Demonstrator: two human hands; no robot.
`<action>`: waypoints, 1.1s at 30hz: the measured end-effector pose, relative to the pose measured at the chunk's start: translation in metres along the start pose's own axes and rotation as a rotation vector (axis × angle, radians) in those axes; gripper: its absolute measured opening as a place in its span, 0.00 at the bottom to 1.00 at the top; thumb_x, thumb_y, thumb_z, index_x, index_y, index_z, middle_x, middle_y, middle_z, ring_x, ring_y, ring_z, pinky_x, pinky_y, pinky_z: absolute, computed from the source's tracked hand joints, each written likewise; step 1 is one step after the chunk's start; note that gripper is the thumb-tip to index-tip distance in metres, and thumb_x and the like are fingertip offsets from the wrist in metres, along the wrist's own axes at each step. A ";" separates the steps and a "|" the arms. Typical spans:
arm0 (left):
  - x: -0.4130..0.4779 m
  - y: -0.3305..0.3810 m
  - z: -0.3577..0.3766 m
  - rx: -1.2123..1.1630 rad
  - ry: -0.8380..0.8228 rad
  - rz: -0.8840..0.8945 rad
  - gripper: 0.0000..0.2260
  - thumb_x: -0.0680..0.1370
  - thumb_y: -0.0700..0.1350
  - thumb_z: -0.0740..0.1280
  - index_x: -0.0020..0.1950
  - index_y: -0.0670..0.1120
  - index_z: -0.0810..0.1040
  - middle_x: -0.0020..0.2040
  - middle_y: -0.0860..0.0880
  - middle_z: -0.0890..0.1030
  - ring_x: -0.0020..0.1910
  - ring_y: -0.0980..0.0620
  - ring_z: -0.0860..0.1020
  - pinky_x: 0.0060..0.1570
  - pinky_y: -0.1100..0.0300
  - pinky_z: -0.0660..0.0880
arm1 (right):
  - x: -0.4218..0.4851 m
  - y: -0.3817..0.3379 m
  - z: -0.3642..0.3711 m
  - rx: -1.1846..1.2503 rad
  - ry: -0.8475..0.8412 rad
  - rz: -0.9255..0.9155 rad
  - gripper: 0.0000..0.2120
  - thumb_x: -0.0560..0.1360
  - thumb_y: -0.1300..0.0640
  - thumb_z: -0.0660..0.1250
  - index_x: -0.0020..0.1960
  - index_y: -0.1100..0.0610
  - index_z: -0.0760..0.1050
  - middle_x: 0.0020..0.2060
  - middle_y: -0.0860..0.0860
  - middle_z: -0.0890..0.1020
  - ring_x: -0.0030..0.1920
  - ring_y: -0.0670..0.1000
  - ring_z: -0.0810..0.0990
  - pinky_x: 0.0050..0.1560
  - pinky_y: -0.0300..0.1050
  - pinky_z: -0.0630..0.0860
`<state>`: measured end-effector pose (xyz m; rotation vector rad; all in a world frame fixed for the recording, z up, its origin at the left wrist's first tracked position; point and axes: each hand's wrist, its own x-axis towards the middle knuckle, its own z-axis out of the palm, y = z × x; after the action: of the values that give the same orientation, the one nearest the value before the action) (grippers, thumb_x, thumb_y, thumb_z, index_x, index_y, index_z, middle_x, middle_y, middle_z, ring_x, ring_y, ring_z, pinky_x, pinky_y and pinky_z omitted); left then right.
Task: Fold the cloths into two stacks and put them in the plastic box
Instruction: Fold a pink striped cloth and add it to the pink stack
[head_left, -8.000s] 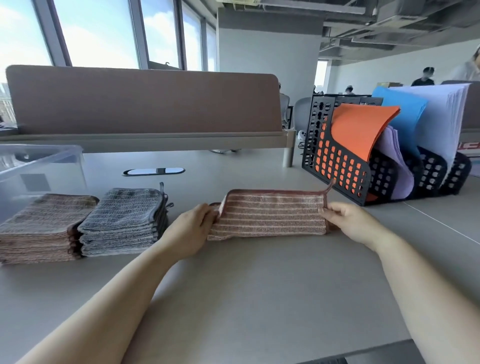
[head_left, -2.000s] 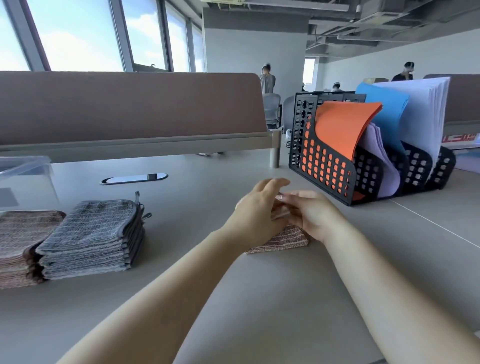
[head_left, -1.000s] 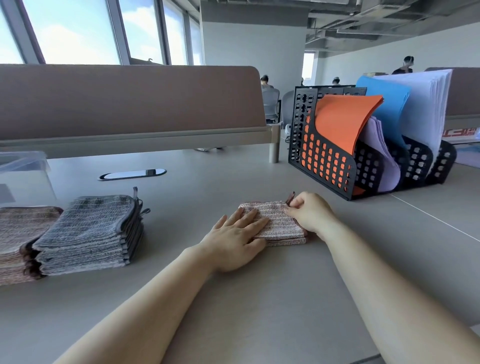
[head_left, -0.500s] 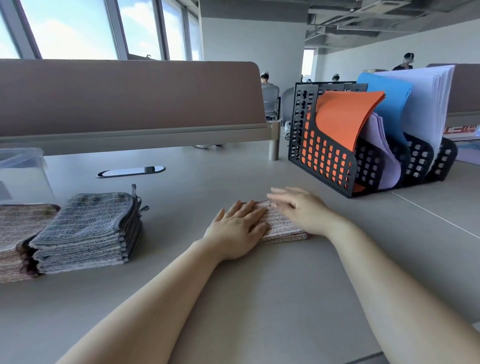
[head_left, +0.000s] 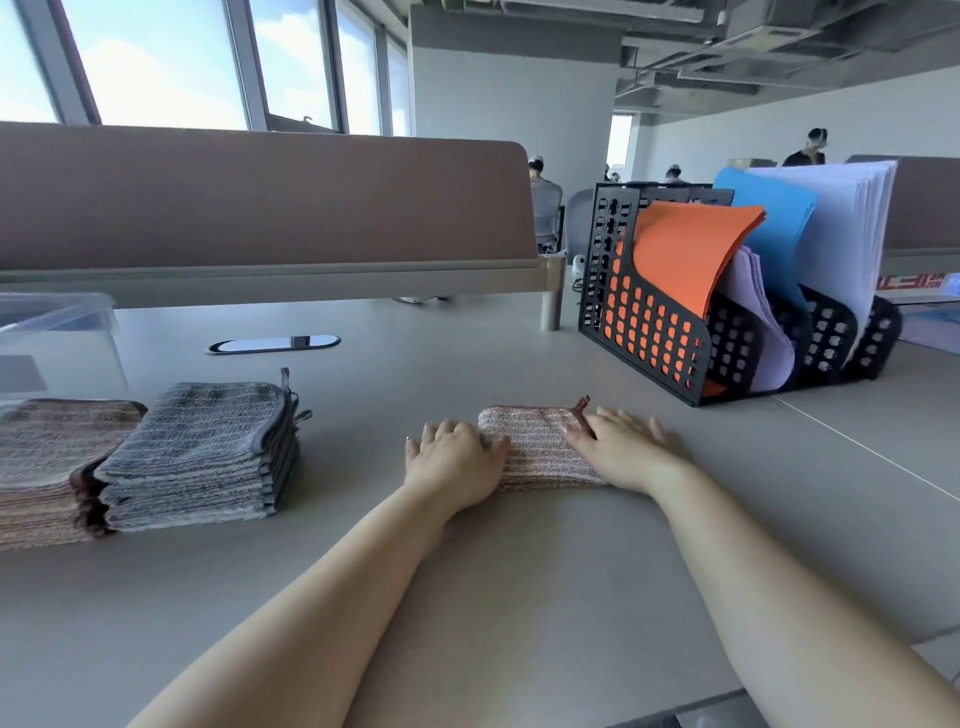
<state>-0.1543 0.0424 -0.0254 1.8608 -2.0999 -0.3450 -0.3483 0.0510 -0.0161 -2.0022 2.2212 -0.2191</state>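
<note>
A folded pink striped cloth (head_left: 537, 444) lies flat on the desk in front of me, its hanging loop sticking up at the far right corner. My left hand (head_left: 454, 462) rests on its left edge, fingers spread and flat. My right hand (head_left: 626, 449) lies flat on its right edge, fingers apart. At the left stand two stacks of folded cloths: a grey stack (head_left: 205, 449) and, beside it at the frame edge, a pink-brown stack (head_left: 44, 465). Behind them is the clear plastic box (head_left: 57, 338).
A black perforated file rack (head_left: 670, 338) with orange, blue and white papers stands at the right rear. A brown desk divider (head_left: 260, 202) runs along the back. A cable grommet (head_left: 272, 344) sits in the desk (head_left: 519, 597). People sit and stand far off.
The long cloth was folded in half into a small square. Both hands pressed on its top and have now slid apart to its left and right edges.
</note>
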 end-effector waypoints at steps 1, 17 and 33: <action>0.000 0.004 -0.001 -0.027 0.004 0.003 0.23 0.77 0.60 0.56 0.60 0.43 0.73 0.66 0.44 0.72 0.70 0.43 0.65 0.71 0.45 0.57 | -0.001 -0.002 0.001 0.008 -0.010 -0.017 0.30 0.79 0.39 0.47 0.74 0.55 0.59 0.76 0.53 0.58 0.76 0.55 0.54 0.74 0.57 0.46; -0.035 -0.036 -0.097 -1.277 -0.003 -0.023 0.20 0.74 0.56 0.68 0.60 0.45 0.76 0.51 0.44 0.84 0.46 0.46 0.84 0.45 0.49 0.81 | -0.016 -0.076 -0.032 1.423 0.036 -0.224 0.07 0.77 0.53 0.65 0.46 0.57 0.77 0.39 0.51 0.83 0.40 0.51 0.79 0.43 0.45 0.72; -0.103 -0.202 -0.200 -1.235 0.471 -0.197 0.14 0.71 0.53 0.72 0.47 0.45 0.78 0.42 0.43 0.84 0.39 0.45 0.83 0.45 0.47 0.81 | -0.021 -0.297 -0.043 1.203 -0.189 -0.507 0.04 0.72 0.59 0.72 0.40 0.58 0.79 0.43 0.57 0.84 0.45 0.55 0.83 0.53 0.52 0.80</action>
<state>0.1192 0.1243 0.0741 1.1702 -0.9409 -0.8814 -0.0654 0.0424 0.0863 -1.6295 0.9285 -1.0477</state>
